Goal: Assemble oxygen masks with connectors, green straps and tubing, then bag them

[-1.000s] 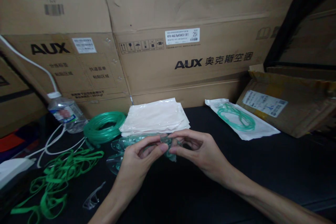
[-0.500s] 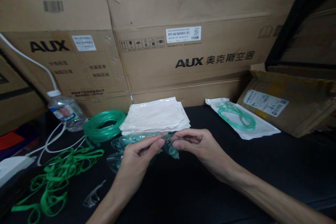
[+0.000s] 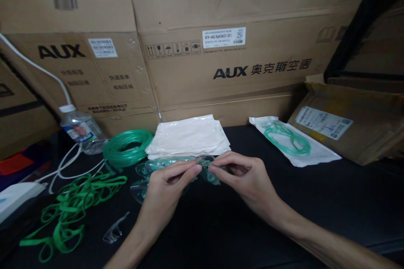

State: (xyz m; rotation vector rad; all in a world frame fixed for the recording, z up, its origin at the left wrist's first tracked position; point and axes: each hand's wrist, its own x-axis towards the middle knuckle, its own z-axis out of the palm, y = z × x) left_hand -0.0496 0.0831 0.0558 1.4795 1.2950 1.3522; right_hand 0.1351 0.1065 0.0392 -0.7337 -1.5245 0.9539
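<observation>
Both hands, the left hand [image 3: 166, 185] and right hand [image 3: 244, 176], have edged closer, fingertips pinching a clear green mask [image 3: 176, 167] above the dark surface [image 3: 315, 201].

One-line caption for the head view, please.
Both hands, left hand and right hand, pinch a clear green oxygen mask before stacked plastic bags.

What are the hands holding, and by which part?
Both the left hand and the right hand pinch a clear green-tinted plastic mask with their fingertips at its near top edge, above the black table.
</observation>
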